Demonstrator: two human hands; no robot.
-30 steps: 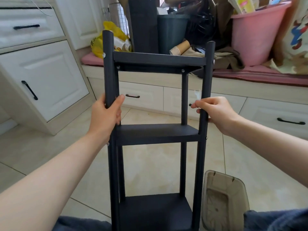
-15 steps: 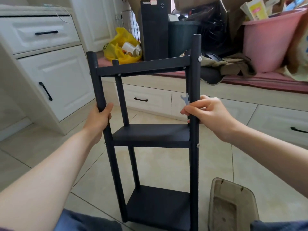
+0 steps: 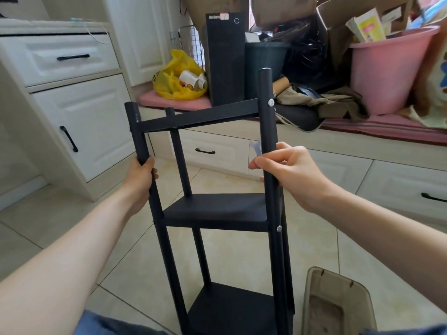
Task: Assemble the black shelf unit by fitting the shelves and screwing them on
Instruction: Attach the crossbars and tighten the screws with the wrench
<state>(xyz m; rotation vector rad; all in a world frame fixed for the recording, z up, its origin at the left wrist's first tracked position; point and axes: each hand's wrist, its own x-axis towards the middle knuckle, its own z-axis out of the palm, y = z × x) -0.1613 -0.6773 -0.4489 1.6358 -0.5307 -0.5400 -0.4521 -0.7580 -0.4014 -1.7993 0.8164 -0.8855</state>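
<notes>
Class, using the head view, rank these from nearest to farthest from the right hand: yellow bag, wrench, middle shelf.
1. wrench: held in the right hand itself.
2. middle shelf: just below, to the left.
3. yellow bag: far back left, on the bench.

We see a beige tiled floor (image 3: pixel 232 259). A white cabinet (image 3: pixel 87 117) with black handles stands at left. A low row of white drawers (image 3: pixel 217 141) runs along the far side; the pink cushions (image 3: pixel 387 128) on top carry a pink tub (image 3: pixel 387 71), a yellow bag (image 3: pixel 174 81) and a black computer tower (image 3: pixel 225 61).
</notes>
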